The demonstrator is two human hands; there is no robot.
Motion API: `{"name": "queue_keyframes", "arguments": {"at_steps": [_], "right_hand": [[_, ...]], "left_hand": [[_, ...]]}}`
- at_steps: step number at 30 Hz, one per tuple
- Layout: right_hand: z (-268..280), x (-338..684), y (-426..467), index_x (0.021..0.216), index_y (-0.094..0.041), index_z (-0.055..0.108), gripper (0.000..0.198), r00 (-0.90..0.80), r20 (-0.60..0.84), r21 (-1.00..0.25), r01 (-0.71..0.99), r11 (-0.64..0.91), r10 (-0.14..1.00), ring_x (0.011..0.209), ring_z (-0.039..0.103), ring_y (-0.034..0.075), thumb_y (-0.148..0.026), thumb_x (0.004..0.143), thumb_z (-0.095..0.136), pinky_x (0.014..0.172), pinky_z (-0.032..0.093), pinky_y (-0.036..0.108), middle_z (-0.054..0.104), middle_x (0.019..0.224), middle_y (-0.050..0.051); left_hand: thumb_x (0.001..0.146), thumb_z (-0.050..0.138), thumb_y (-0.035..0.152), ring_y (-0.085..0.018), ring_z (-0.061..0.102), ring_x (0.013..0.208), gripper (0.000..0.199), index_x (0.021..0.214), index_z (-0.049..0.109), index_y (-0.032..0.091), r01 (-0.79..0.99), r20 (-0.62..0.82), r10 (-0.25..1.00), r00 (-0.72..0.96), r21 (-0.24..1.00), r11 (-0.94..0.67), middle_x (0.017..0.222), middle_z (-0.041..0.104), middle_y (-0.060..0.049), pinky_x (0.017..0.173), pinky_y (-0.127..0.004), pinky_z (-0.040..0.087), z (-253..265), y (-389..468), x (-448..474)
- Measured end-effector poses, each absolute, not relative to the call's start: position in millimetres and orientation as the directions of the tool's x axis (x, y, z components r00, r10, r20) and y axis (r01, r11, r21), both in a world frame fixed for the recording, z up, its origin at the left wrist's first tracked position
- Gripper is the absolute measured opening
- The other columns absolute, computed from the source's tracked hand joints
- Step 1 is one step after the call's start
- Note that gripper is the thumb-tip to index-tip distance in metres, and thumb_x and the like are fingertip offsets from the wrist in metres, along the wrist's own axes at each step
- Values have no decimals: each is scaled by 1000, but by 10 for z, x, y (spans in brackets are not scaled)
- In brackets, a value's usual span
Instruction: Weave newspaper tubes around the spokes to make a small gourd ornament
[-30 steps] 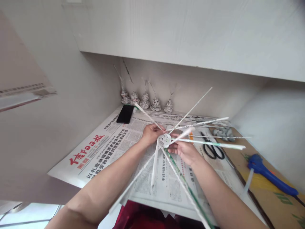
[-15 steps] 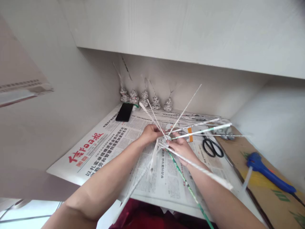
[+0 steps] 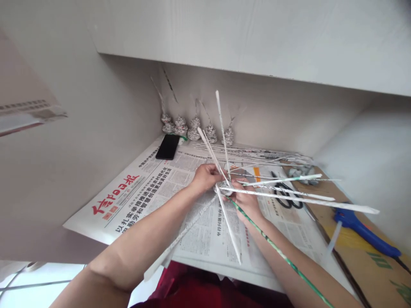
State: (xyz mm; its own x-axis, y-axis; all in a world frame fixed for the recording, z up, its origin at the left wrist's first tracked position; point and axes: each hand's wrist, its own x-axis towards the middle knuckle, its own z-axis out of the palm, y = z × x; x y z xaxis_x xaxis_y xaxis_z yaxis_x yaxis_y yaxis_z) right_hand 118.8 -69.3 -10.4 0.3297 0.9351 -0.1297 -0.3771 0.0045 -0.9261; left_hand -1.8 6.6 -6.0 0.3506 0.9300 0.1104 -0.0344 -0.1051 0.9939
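Between my hands is a small woven piece of rolled paper [image 3: 224, 188], with several long paper sticks fanning out from its middle. My left hand [image 3: 207, 176] pinches its left edge, thumb and fingers closed at the base of the sticks. From the right, my right hand [image 3: 246, 197] grips the other edge, its fingers partly hidden by the sticks. One green-patterned paper stick [image 3: 272, 244] runs toward me over my right forearm. A white paper stick [image 3: 302, 199] points right, and another upright stick [image 3: 222, 128] points toward the back wall.
Newspaper [image 3: 141, 205] covers the table. Several woven paper gourds [image 3: 195, 129] stand at the back wall beside a black phone [image 3: 167, 146]. Loose paper sticks [image 3: 257, 154] lie behind my hands. To the right are black scissors [image 3: 285, 196] and a blue glue gun [image 3: 366, 233] on cardboard [image 3: 356, 261].
The woven piece has turned between my hands, so its sticks point in new directions; the green stick has swung further right. Both hands stay in nearly the same place.
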Motion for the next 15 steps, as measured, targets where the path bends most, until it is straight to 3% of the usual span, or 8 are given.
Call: {"name": "queue_keyframes", "arguments": {"at_steps": [5, 9, 15], "right_hand": [[-83, 1180, -694, 83, -19, 62, 32, 336, -188, -927, -370, -54, 923, 57, 65, 19, -36, 61, 76, 46, 55, 30, 66, 62, 0], [-17, 1141, -698, 78, -18, 63, 31, 368, -226, -926, -367, -82, 902, 56, 63, 19, -34, 56, 78, 45, 54, 30, 64, 58, 0], [-14, 1127, -711, 85, -18, 63, 35, 313, -171, -932, -360, -50, 934, 58, 63, 18, -35, 58, 78, 45, 53, 27, 66, 65, 0]], "left_hand": [[53, 82, 24, -14, 61, 58, 45, 95, 73, 10, -58, 46, 943, 331, 998, -28, 69, 71, -6, 57, -23, 48, -47, 38, 2], [54, 79, 21, -13, 60, 57, 35, 87, 75, 11, -11, 31, 937, 348, 1000, -29, 68, 70, -4, 58, -22, 46, -45, 49, -9], [53, 75, 15, -12, 58, 53, 26, 79, 75, 10, 19, -18, 934, 356, 1000, 12, 63, 68, -3, 55, -23, 45, -55, 71, -43]]}}
